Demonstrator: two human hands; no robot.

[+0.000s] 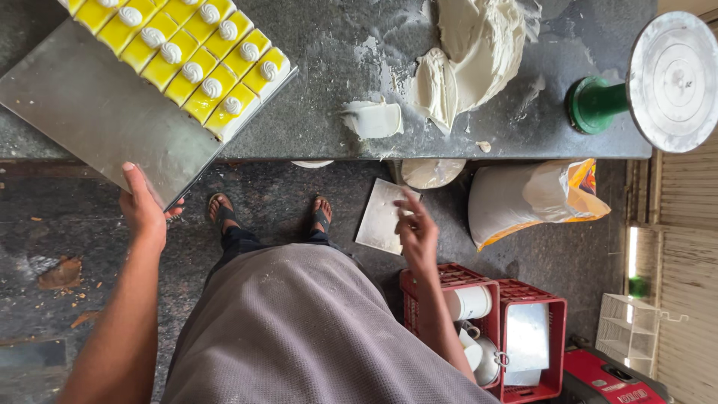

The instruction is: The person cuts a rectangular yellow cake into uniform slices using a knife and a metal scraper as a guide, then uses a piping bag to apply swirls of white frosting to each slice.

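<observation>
Gripping near corner of flat silver metal tray (90,112), left hand (143,209) closed on edge. Tray runs long toward 1 o'clock, yellow cake squares with white swirls (191,60) at far end. Right hand (416,232) open, empty, hangs at 3 o'clock, farther off.

Bright yellow glaze is seen on the pastry squares (198,56), each one topped with a white ridged swirl of cream. A dull silver-grey is shown by the tray (97,112) under them. The counter (329,60) is speckled dark grey, smeared with pale streaks, and an off-white mass of cream (467,56) is spread across it. A green base is carried by the turntable (669,78), whose disc is plain silver. White with an orange end is worn by the sack (535,198). Red is seen on the crates (535,299), and a grey, finely woven pattern on the apron (299,329).
</observation>
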